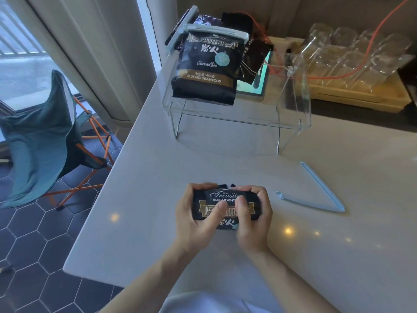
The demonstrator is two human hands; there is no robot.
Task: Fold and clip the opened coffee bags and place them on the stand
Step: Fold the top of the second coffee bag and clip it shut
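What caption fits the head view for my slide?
Both hands, left hand and right hand, fold a coffee bag beside an open clip.

1. Landmark: stand (237, 114), on the counter (338, 222) toward its far side.
2. On the stand's left part: clipped coffee bag (206, 71); more bags (252, 53) just behind it and to its right.
3. Near side of the stand: coffee bag (225, 206) between left hand (196, 220) and right hand (252, 220).
4. Open clip (316, 193) on the counter, in front of the stand's right end, right of the hands.
5. Behind-right of the stand: tray of glasses (361, 62).
6. Left of the stand, off the counter: chair (45, 143).
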